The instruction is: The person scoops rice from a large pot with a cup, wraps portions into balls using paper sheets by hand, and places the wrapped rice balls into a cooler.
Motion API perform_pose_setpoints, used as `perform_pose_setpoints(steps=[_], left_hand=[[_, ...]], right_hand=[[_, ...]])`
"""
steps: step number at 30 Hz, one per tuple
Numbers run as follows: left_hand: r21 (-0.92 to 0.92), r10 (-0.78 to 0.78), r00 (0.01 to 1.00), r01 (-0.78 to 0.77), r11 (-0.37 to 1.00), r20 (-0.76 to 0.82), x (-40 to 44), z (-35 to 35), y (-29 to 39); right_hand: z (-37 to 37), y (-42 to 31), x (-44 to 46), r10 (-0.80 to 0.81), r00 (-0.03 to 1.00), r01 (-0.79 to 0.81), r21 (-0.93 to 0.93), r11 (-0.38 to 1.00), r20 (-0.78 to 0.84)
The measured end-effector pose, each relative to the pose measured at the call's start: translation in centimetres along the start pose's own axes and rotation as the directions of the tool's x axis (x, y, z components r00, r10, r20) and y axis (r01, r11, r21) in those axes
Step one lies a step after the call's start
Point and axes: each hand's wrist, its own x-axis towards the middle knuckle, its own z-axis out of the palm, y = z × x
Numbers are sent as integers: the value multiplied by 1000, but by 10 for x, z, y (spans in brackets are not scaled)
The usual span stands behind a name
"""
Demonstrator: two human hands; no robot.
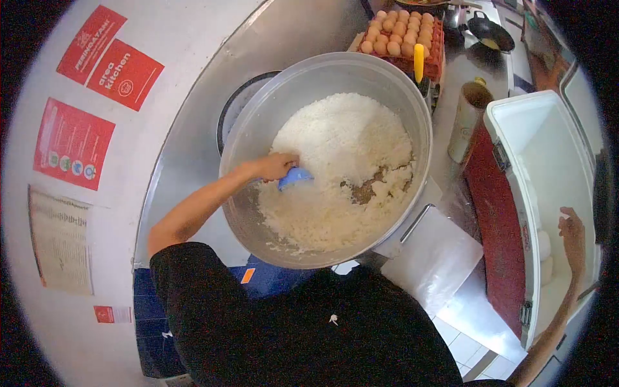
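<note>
My left hand (278,166) is closed on the rim of a small blue bowl (296,178), whose lower part is down in the white rice (338,135). The rice fills much of a large round metal basin (248,222) in front of me; a brown patch shows through it at the right. Off to the right, my right hand (572,227) hovers by the inside of an open white cooler box (538,129). Its fingers are apart and it holds nothing visible. Whitish rounded things (545,255) lie inside the box, too partly seen to name.
Behind the basin, several brown eggs (400,32) sit in a red tray (435,55). A yellow handle (419,63) sticks up near the basin's rim. A tall can (465,122) stands between basin and cooler. A black wok (489,32) is at the back right.
</note>
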Motion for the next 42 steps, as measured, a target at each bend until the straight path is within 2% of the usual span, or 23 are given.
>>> perform_pose_setpoints(steps=[4, 6, 8, 11, 13, 17, 18, 20, 23, 24, 25, 26, 28, 31, 33, 35, 36, 37, 38, 39, 40, 41, 42], left_hand=[[-71, 13, 998, -8, 997, 61, 0, 11, -9], [-92, 10, 993, 1, 996, 117, -3, 13, -7], [-107, 15, 986, 2, 994, 163, -4, 13, -4], [-122, 35, 985, -14, 992, 169, -10, 16, 6], [-148, 119, 949, -78, 986, 292, -17, 6, 25], [-303, 317, 896, -223, 927, 310, -11, 13, 77], [-300, 566, 818, -517, 802, 102, 7, 27, 86], [-259, 771, 621, -774, 577, -138, 38, 59, 110], [-148, 831, 420, -907, 394, -365, 41, 76, 136], [-385, 673, 716, -683, 620, -187, 9, 62, 146], [-530, 444, 894, -347, 774, 64, -17, 51, 151], [-518, 448, 892, -359, 776, 53, -32, 46, 151], [-709, 388, 897, -133, 692, 211, -55, 40, 146], [-773, 410, 884, -94, 627, 225, -77, 39, 130], [-841, 414, 875, -15, 540, 250, -80, 38, 122], [-837, 414, 873, -13, 547, 258, -52, 57, 84], [-854, 411, 877, -3, 520, 247, -49, 64, 74], [-871, 413, 879, 8, 491, 241, -48, 69, 67], [-899, 432, 875, 9, 437, 218, -51, 74, 68], [-930, 468, 864, 4, 367, 189, -55, 79, 72], [-960, 517, 843, 0, 279, 150, -62, 86, 78], [-986, 581, 808, -5, 166, 94, -68, 93, 87], [-999, 654, 756, 6, 41, 31, -74, 102, 99]], right_hand=[[-2, 9, 0, 115, 993, -114, -27, 993, 10], [-4, 28, -4, 88, 996, -87, -44, 995, 14], [-7, 39, -10, -41, 997, 44, 53, 998, -59], [-19, -10, -15, 60, 998, -60, 27, 998, 14], [-28, -38, -17, 123, 992, -123, 9, 992, 32], [-33, 29, -18, 179, 983, -170, 139, 976, -50], [-38, 49, -16, 215, 974, -200, 191, 961, -66], [-49, 77, -15, 258, 963, -231, 258, 938, -78], [-59, 71, -13, 301, 954, -295, 250, 922, 17], [-59, 61, -15, 297, 955, -287, 245, 926, -3], [-54, 45, -17, 304, 952, -296, 154, 943, -32], [-51, 36, -17, 308, 950, -304, 67, 950, -56], [-50, 29, -13, 293, 955, -289, 62, 955, -54], [-43, 6, -13, 238, 965, -229, 85, 970, -111], [-43, 0, -18, 42, 996, -32, 120, 992, -84], [-45, 30, -6, 132, 982, -136, -19, 991, -132], [-43, 45, -4, 39, 967, -53, -49, 997, -250], [-46, 61, -8, -42, 929, 10, -91, 996, -367], [-44, -60, -33, -20, 886, -122, -276, 953, -462], [-36, -82, -45, -300, 712, 27, -402, 915, -635], [-32, -129, -64, -390, 617, 36, -471, 882, -684], [-15, -175, -89, -294, 572, 70, -312, 948, -766], [12, -211, -121, -309, 535, 74, -321, 944, -786]])
